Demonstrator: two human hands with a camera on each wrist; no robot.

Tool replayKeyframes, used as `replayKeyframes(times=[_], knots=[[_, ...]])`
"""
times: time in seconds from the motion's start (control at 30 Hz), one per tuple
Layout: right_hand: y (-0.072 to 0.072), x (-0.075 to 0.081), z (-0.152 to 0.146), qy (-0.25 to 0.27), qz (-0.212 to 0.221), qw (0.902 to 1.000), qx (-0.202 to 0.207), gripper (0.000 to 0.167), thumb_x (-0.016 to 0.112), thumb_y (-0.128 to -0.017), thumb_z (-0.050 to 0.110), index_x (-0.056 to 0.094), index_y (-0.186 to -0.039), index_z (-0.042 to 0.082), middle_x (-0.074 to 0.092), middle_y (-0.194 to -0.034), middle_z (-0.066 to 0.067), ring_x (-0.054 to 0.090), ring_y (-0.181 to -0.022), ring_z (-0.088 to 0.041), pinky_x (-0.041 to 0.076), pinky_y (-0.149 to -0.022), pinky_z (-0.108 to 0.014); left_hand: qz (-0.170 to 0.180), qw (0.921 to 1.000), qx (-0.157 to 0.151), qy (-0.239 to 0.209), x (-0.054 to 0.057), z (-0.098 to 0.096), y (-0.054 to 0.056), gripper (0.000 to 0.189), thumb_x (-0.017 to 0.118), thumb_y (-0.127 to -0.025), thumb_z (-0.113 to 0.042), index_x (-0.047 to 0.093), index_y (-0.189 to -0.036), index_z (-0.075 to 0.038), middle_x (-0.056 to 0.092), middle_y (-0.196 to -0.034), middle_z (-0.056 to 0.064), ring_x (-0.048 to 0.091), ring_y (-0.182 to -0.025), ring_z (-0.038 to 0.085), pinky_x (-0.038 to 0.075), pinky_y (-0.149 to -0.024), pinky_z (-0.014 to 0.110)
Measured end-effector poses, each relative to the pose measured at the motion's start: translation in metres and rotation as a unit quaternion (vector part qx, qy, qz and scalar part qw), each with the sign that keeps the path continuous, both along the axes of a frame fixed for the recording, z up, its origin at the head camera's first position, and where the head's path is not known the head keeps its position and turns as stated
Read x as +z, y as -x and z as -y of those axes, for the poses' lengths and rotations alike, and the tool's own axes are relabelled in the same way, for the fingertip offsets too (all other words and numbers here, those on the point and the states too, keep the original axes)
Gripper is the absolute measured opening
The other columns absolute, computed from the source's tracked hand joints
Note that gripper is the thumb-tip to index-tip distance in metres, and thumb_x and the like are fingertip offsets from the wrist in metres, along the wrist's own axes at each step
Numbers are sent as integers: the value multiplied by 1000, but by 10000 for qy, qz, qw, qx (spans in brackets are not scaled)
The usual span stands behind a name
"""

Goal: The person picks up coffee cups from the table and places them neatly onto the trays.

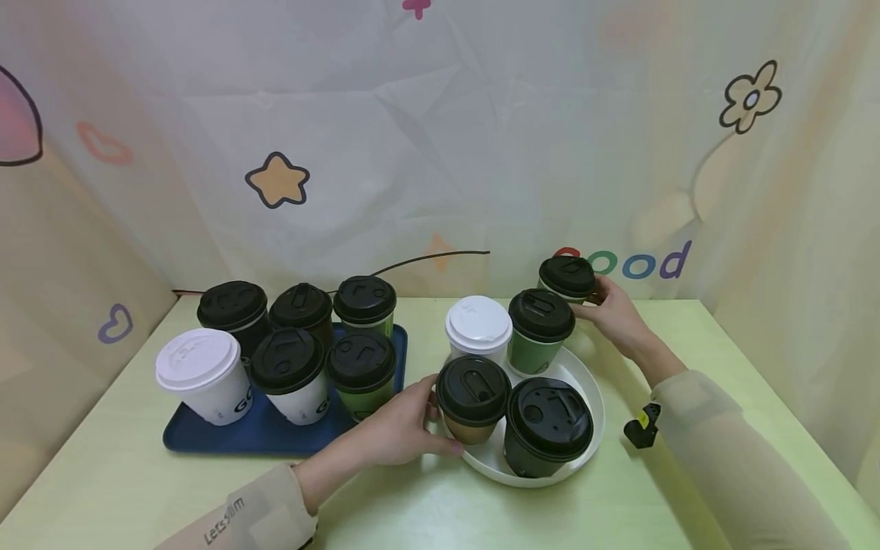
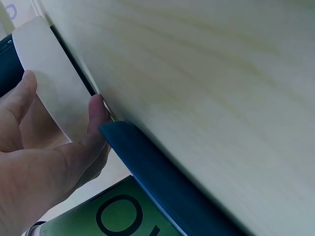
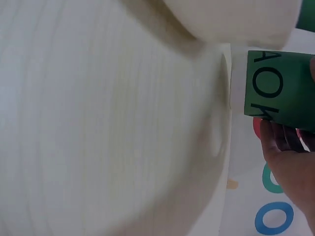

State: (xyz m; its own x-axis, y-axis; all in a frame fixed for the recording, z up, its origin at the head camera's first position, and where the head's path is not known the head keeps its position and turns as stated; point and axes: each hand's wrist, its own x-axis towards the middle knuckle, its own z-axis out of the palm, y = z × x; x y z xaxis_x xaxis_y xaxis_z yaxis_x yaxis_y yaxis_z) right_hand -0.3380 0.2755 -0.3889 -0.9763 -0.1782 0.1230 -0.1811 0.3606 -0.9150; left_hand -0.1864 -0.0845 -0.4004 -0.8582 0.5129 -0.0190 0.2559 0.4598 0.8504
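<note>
At the back right, my right hand (image 1: 622,321) grips a green paper cup (image 3: 280,91) with a black lid (image 1: 567,275); the right wrist view shows lettering on its side. My left hand (image 1: 402,424) holds the left rim of a round white tray (image 1: 584,382), thumb and fingers spread at its edge. Right beside that hand on the tray stands a brown cup (image 1: 470,431) with a black lid. A dark cup (image 1: 536,454), a green cup (image 1: 532,351) and a white-lidded cup (image 1: 479,328) share the tray.
On the left, a blue rectangular tray (image 1: 227,439) carries several lidded cups, including a white-lidded cup (image 1: 213,389) at its front left corner and a green cup (image 1: 364,389) close to my left forearm. A patterned curtain (image 1: 440,168) stands behind the table (image 1: 385,512).
</note>
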Motion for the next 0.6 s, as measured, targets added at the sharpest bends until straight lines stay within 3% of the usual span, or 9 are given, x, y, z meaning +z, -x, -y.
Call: replayKeyframes(times=[0.17, 0.33, 0.5, 0.6], knots=[[-5, 3, -13, -90, 31, 9999, 89, 75, 75, -96, 16, 32, -155, -2, 44, -143, -20, 41, -132, -30, 35, -109, -48, 8, 10000, 37, 17, 1, 0, 0, 85, 92, -78, -17, 44, -147, -3, 57, -101, 5, 54, -92, 26, 47, -73, 36], [-11, 3, -24, 81, 129, 9997, 180, 79, 74, -96, 13, 25, -156, -3, 39, -147, -20, 34, -139, -35, 28, -115, -57, -20, 10000, 52, 4, 0, 0, 0, 84, 92, -78, -16, 45, -146, -3, 57, -100, 5, 54, -91, 26, 47, -71, 36], [-19, 0, -33, 192, 179, 9995, 199, 79, 72, -96, 9, 21, -156, -4, 36, -151, -20, 33, -143, -34, 29, -117, -49, -73, 10000, 28, -1, 0, -1, -1, 84, 93, -78, -16, 45, -146, -3, 57, -100, 4, 54, -91, 26, 47, -73, 36], [-23, 0, -39, 65, 142, 9996, 229, 81, 71, -98, 10, 18, -157, -3, 34, -154, -22, 35, -142, -32, 35, -112, -35, -82, 10000, 25, 7, 0, -1, -1, 84, 93, -78, -17, 45, -146, -3, 57, -100, 5, 54, -92, 26, 46, -73, 36]])
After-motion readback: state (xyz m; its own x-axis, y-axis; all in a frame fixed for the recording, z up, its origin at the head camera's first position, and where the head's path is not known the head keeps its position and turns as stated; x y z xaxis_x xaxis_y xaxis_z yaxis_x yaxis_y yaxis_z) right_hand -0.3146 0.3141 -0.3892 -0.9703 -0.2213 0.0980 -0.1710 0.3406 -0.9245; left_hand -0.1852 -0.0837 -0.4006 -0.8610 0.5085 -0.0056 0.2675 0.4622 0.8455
